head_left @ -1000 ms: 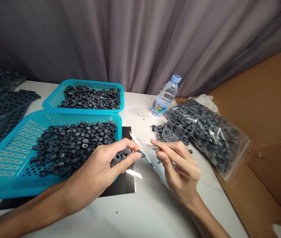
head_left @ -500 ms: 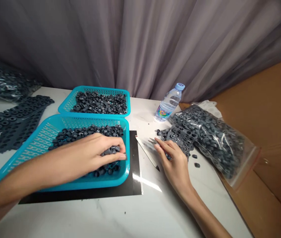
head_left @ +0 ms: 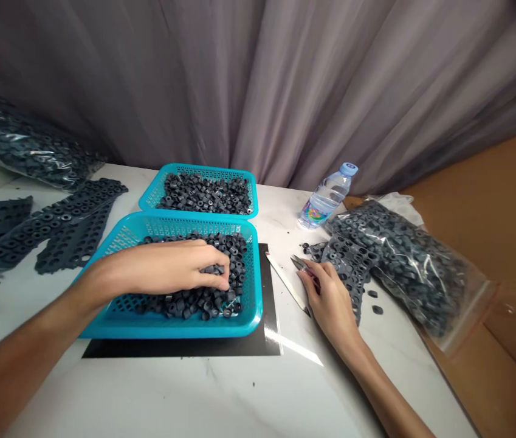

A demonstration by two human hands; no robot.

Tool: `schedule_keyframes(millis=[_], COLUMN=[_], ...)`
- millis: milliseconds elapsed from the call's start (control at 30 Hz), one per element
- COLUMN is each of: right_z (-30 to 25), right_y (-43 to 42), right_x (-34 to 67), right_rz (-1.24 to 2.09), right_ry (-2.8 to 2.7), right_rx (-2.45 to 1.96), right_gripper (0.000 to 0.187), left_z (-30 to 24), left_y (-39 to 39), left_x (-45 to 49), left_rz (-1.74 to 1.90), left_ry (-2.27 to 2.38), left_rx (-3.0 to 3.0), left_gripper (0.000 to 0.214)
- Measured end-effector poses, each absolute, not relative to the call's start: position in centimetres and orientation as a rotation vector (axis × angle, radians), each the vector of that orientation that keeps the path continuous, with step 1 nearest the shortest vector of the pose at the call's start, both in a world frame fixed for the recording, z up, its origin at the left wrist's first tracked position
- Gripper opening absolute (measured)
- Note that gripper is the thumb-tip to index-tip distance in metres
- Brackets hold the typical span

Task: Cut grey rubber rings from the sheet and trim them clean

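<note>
My left hand (head_left: 180, 267) reaches into the near turquoise basket (head_left: 166, 325), fingers curled over the heap of small dark grey rubber rings (head_left: 212, 292) and pinching some. My right hand (head_left: 330, 298) rests on the white table to the right, closed on small metal snips (head_left: 300, 264) whose tips point up and left. A thin white blade-like tool (head_left: 287, 283) lies on the table just left of that hand. Beside the right hand lies a perforated dark rubber sheet (head_left: 353, 267).
A second turquoise basket (head_left: 203, 193) of rings stands behind the first. A black mat (head_left: 239, 344) lies under the near basket. A water bottle (head_left: 326, 198), a clear bag of rings (head_left: 403, 261), rubber sheets (head_left: 57, 225) at left, another bag (head_left: 20, 152), brown cardboard (head_left: 504, 231) at right.
My left hand has moved from the table, holding a few rings beside the snips, left into the near basket. My right hand lowered onto the table. The view shifted left.
</note>
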State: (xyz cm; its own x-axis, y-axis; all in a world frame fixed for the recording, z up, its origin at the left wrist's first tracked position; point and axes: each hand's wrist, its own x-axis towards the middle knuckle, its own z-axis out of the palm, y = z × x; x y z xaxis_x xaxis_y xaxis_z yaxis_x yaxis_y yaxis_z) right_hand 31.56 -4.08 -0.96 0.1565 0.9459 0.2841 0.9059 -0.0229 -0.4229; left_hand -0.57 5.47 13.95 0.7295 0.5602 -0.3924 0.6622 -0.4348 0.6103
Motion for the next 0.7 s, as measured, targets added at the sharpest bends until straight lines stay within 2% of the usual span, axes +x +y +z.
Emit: schedule_keyframes(millis=[200,400,633,700], right_z=[-1.0,-0.6,7.7,10.5], right_y=[-4.2,-3.9,-3.0,-2.3], right_x=[31.0,30.5,23.2,21.2], right_rz=[-0.103,-0.243,0.153,0.234], right_ry=[-1.819,-1.822,-1.768,-1.816], right_rx=[-1.965,-1.915,-1.316,-1.206], right_gripper=[0.040,0.039,0.019,0.023], left_z=[14.7,13.2,12.8,12.8], left_y=[6.6,6.9,6.1,5.8], left_x=[-0.9,-0.1,0.2,0.4], left_rz=[-0.004,0.311,0.472,0.538], left_ry=[0.782,0.701,0.707,0.723], left_rx=[2.056,1.744,1.562,1.517], left_gripper=[0.032,0.032,0.034,0.034])
